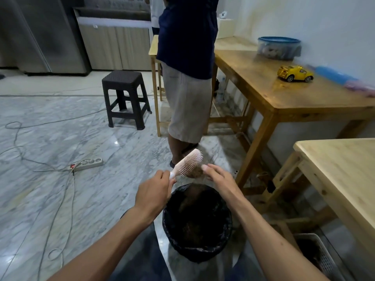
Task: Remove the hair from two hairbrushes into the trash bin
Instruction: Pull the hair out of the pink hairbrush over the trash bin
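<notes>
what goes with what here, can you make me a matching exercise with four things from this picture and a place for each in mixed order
Things:
1. hairbrush
2. toy car
3. power strip
4. trash bin

Places:
a. lying on the marble floor, at the left
b. on the floor below both hands, lined with a black bag
c. held by its handle in the left hand
d. on the wooden table by the wall

Pairs: 1-c, 2-d, 3-a, 4-b
</notes>
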`<state>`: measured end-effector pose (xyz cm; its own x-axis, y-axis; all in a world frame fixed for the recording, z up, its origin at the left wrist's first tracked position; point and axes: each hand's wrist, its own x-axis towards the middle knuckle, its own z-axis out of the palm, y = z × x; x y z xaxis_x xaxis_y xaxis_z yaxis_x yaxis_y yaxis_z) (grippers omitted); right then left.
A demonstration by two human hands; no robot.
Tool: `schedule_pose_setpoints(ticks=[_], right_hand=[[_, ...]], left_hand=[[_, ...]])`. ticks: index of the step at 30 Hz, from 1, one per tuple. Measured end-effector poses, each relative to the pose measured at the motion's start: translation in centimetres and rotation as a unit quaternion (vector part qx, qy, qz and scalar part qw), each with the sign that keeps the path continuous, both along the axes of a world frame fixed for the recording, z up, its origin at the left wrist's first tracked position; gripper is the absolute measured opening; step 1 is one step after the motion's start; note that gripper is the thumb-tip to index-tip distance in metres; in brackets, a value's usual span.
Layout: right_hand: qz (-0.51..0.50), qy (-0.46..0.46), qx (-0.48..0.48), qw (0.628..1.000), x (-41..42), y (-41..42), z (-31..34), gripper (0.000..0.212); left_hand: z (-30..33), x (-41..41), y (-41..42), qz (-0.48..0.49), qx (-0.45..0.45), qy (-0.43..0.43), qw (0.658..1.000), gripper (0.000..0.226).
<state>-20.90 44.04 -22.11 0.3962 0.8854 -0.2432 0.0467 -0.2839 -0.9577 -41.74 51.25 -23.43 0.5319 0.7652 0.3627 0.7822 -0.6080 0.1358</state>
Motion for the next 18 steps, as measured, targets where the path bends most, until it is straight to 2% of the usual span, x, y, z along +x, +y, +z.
schedule_pose_setpoints(ticks=[2,6,11,14,18], right_hand=[[0.021,-0.016,0.006,1.0,-0.6,0.2,0.2,0.049],[-0.005,-0.065,0.009,0.998,-0.8,0.5,-0.7,0.014],[-0.031,-0.15,-0.068,0.986,1.2,-0.8,-2.0,0.017],[-0.016,-0.143,-0.099,0.985,2.3,-1.5,-2.2,0.009],[0.011,-0.049,-0.052,0.997,1.8,-1.1,-0.7,0.05]], left_hand=[[-0.2,0.2,0.0,-0.011,0.018,0.011,1.0,0.022],[0.0,0.7,-0.1,-0.007,0.016,-0.011,1.0,0.024],[0.6,0.1,0.6,0.044,-0.028,-0.054,0.997,0.033],[0.7,-0.1,0.7,0.041,-0.029,-0.058,0.997,0.032],[0.4,0.4,0.2,0.009,-0.017,-0.042,0.999,0.026]])
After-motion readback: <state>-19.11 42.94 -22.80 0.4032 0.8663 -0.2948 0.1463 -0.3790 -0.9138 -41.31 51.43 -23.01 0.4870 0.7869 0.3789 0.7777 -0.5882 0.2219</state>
